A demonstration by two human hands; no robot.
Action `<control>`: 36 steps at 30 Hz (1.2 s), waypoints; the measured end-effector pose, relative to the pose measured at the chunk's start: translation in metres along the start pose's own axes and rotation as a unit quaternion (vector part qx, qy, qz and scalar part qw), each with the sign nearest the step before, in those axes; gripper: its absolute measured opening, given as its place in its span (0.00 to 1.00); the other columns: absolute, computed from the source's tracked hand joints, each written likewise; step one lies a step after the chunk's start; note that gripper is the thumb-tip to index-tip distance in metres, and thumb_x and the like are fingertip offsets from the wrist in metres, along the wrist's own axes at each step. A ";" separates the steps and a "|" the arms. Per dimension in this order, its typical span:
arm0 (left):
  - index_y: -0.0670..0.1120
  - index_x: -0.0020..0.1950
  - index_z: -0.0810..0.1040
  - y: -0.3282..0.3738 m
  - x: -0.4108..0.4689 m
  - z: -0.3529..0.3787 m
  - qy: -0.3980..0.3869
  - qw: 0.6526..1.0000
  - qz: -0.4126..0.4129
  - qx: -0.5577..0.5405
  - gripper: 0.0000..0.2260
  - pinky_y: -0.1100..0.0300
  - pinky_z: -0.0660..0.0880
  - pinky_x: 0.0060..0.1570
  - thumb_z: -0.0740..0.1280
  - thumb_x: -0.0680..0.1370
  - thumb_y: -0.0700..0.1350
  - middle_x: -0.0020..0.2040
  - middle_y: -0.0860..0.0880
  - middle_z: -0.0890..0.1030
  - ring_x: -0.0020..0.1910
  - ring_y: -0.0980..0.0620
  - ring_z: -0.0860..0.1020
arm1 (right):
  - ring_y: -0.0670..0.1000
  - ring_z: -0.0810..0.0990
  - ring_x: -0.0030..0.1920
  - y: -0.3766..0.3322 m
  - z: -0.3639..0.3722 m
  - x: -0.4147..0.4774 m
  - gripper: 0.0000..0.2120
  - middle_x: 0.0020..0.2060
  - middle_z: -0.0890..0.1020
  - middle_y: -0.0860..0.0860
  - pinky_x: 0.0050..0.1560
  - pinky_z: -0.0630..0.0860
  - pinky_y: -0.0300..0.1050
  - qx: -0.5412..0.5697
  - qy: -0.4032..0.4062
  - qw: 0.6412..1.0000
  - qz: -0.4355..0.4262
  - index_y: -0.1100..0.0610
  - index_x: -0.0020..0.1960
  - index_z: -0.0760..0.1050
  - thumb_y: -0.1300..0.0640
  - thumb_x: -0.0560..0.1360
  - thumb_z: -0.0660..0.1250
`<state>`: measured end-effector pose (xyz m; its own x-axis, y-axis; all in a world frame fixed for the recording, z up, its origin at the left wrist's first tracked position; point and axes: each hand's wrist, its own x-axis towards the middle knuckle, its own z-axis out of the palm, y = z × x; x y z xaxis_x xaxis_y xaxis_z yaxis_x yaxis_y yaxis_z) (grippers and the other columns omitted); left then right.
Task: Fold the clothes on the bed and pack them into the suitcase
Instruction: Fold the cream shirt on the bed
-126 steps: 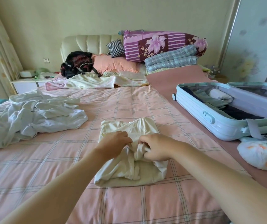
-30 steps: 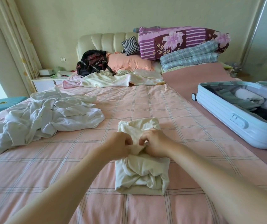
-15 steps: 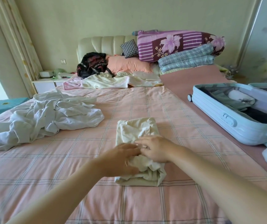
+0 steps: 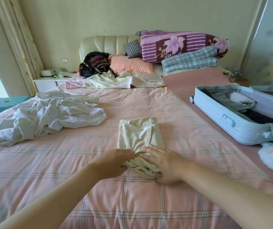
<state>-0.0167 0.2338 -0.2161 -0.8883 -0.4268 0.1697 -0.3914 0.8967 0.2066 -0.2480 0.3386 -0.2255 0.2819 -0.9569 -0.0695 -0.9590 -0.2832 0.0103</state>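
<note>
Over on the pink checked bed (image 4: 149,205), a cream garment (image 4: 139,134) lies folded into a narrow bundle, its near end bunched into a roll. The left hand (image 4: 114,163) rests against the left of that roll and the right hand (image 4: 164,166) lies flat across its right side. Both have their fingers stretched out rather than curled, fingertips nearly meeting on top of the cloth. A heap of crumpled white clothes (image 4: 53,116) sits to the left. The pale blue suitcase (image 4: 218,119) lies open on the right edge of the bed, well apart from the bundle, with folded things inside.
</note>
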 end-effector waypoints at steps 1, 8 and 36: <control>0.51 0.50 0.80 0.001 0.002 -0.005 0.002 0.999 -0.034 -0.026 0.10 0.59 0.76 0.42 0.62 0.75 0.41 0.43 0.55 0.82 0.41 0.58 0.78 | 0.47 0.58 0.79 0.001 0.001 0.001 0.35 0.79 0.61 0.48 0.76 0.60 0.46 0.036 0.032 0.999 0.002 0.45 0.79 0.61 0.44 0.74 0.66; 0.45 0.34 0.71 0.009 0.019 -0.042 -0.044 0.922 -0.225 -0.311 0.09 0.61 0.71 0.33 0.63 0.75 0.41 0.31 0.53 0.72 0.30 0.56 0.72 | 0.46 0.62 0.30 0.012 -0.039 -0.008 0.14 0.27 0.64 0.45 0.34 0.61 0.46 0.340 0.129 0.924 0.116 0.54 0.32 0.60 0.59 0.69 0.65; 0.54 0.64 0.76 0.002 0.034 -0.001 -0.050 0.987 -0.139 0.068 0.19 0.55 0.76 0.54 0.67 0.73 0.50 0.59 0.54 0.81 0.58 0.48 0.79 | 0.51 0.71 0.70 0.022 -0.017 0.035 0.40 0.73 0.69 0.48 0.66 0.72 0.46 0.043 0.029 0.996 0.075 0.41 0.76 0.61 0.54 0.68 0.72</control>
<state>-0.0479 0.2214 -0.2093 -0.7590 -0.6505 0.0271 -0.6455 0.7573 0.0988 -0.2590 0.2978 -0.2104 0.1336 -0.9909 -0.0162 -0.9888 -0.1322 -0.0687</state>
